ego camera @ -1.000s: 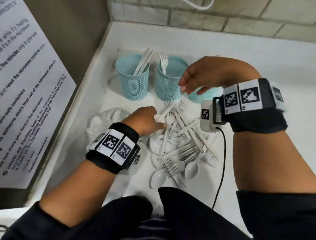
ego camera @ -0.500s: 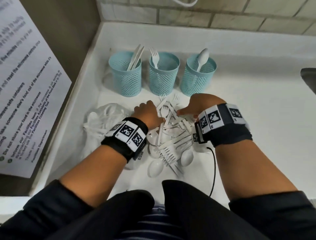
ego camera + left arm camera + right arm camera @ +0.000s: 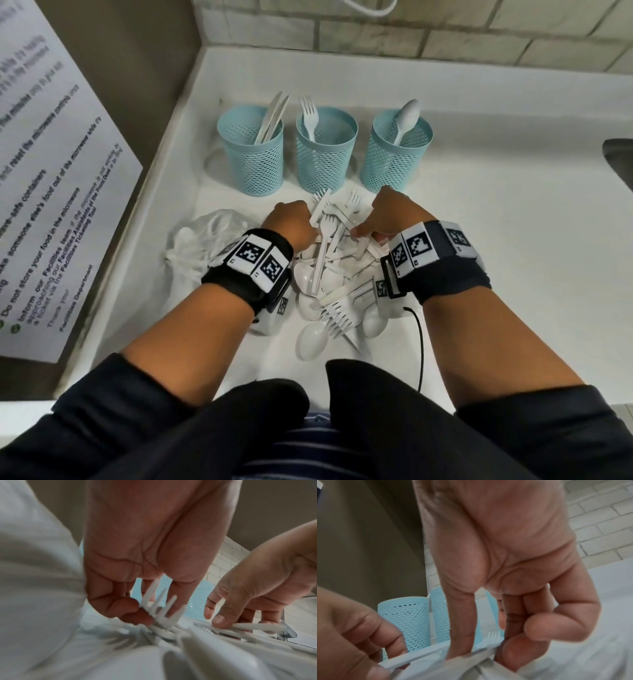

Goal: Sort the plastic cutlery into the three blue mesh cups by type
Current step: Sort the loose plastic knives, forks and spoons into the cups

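Three blue mesh cups stand in a row at the back: the left cup (image 3: 251,154) holds knives, the middle cup (image 3: 325,150) a fork, the right cup (image 3: 399,150) a spoon. In front lies a pile of white plastic cutlery (image 3: 335,274). My left hand (image 3: 310,222) is at the pile's left top. In the left wrist view its fingertips pinch a fork (image 3: 163,608) near the tines. My right hand (image 3: 359,233) is at the pile's right top. Its thumb and fingers pinch a long white handle (image 3: 436,655); what type it is stays hidden.
A crumpled clear plastic bag (image 3: 202,240) lies left of the pile. A printed notice (image 3: 51,205) hangs on the left side wall, and a brick wall (image 3: 411,34) closes the back. A black cable (image 3: 419,342) runs down from my right wrist. The white counter (image 3: 513,240) stretches right.
My right hand came down from the right cup to the pile and took hold of a handle. A spoon now shows in that cup. The left hand stayed at the pile.
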